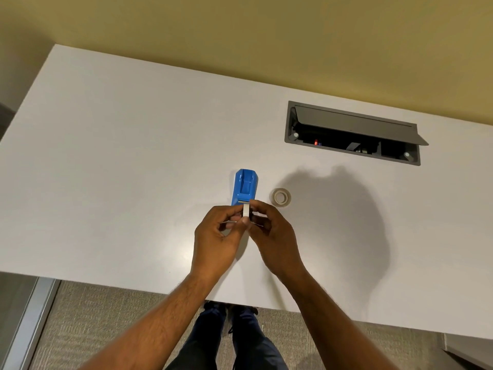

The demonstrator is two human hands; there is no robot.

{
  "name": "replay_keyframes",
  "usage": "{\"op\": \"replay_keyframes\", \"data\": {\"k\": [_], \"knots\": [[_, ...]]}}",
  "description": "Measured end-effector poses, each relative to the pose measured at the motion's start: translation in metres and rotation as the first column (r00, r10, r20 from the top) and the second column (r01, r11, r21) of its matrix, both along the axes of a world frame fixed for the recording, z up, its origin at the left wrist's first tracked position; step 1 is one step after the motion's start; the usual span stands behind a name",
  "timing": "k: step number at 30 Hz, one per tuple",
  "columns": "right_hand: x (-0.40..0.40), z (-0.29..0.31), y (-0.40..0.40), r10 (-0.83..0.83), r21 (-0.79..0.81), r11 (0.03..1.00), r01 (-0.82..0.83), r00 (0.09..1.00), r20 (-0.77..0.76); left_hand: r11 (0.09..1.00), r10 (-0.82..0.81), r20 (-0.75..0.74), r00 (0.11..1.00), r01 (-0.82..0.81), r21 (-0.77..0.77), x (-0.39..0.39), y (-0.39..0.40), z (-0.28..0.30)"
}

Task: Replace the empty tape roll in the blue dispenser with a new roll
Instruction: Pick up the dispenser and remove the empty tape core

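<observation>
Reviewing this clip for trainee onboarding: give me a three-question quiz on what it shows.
1. True or false: the blue dispenser stands on the white desk.
2. The tape roll lying flat is on which side of the dispenser? A) person's right B) person's left
3. What do the left hand and right hand pinch together?

Key: 1. True. 2. A. 3. A small white roll, seen edge-on, at the dispenser's near end.

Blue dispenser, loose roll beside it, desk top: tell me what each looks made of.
Blue dispenser: likely moulded plastic, glossy, with bright highlights on its rounded edges. Loose roll: pale translucent ring, probably clear tape or its plastic core; too small to tell which. Desk top: smooth white laminate by the look, with a soft sheen and no grain.
</observation>
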State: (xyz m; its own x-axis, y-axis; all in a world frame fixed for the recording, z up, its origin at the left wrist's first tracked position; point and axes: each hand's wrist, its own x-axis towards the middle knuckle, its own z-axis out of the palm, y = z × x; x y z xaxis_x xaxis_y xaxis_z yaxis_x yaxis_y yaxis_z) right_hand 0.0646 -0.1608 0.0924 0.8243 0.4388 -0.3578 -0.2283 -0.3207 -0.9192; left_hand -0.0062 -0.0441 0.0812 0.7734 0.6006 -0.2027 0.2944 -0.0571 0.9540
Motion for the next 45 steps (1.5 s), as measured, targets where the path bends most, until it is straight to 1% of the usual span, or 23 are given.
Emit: {"op": "replay_keyframes", "data": {"k": [3, 9, 15, 18, 23, 28, 36, 41, 43, 45], "knots": [[0.001, 0.002, 0.002, -0.029, 0.009, 1.000, 0.029, 0.999, -0.018, 1.000, 0.008, -0.009, 1.000, -0.008, 0.001, 0.001, 0.001, -0.001], [0.000, 0.003, 0.005, -0.108, 0.003, 0.994, 0.108, 0.994, -0.021, 0.994, 0.044, -0.034, 0.998, -0.047, -0.099, 0.003, 0.004, -0.002], [0.001, 0.004, 0.006, -0.105, 0.032, 0.994, 0.106, 0.994, -0.034, 0.992, 0.065, -0.022, 0.998, -0.067, -0.109, 0.005, 0.005, 0.000], [0.000, 0.004, 0.005, -0.092, 0.029, 0.995, 0.093, 0.995, -0.037, 0.994, 0.065, -0.024, 0.998, -0.067, -0.084, 0.004, 0.004, -0.002], [0.003, 0.003, 0.001, -0.098, 0.048, 0.994, 0.103, 0.991, -0.089, 0.996, 0.062, -0.013, 0.998, -0.063, -0.066, 0.003, 0.004, -0.001], [0.001, 0.002, 0.005, -0.107, -0.010, 0.994, 0.107, 0.994, -0.011, 0.999, 0.034, -0.030, 0.999, -0.035, -0.026, 0.003, 0.002, 0.000], [0.002, -0.003, 0.009, -0.079, -0.065, 0.995, 0.082, 0.996, 0.045, 0.999, 0.038, -0.067, 0.997, -0.038, 0.002, 0.005, 0.001, -0.007], [0.004, -0.005, 0.015, -0.090, -0.087, 0.992, 0.096, 0.993, 0.070, 0.999, 0.029, -0.055, 0.998, -0.028, 0.019, 0.011, 0.006, -0.012], [0.006, -0.006, 0.014, -0.098, -0.098, 0.989, 0.106, 0.992, 0.083, 0.998, 0.043, -0.054, 0.998, -0.040, 0.051, 0.013, 0.013, -0.015], [0.009, -0.007, 0.012, -0.112, -0.103, 0.987, 0.121, 0.990, 0.089, 0.989, 0.061, -0.071, 0.996, -0.051, 0.135, 0.016, 0.026, -0.021]]}}
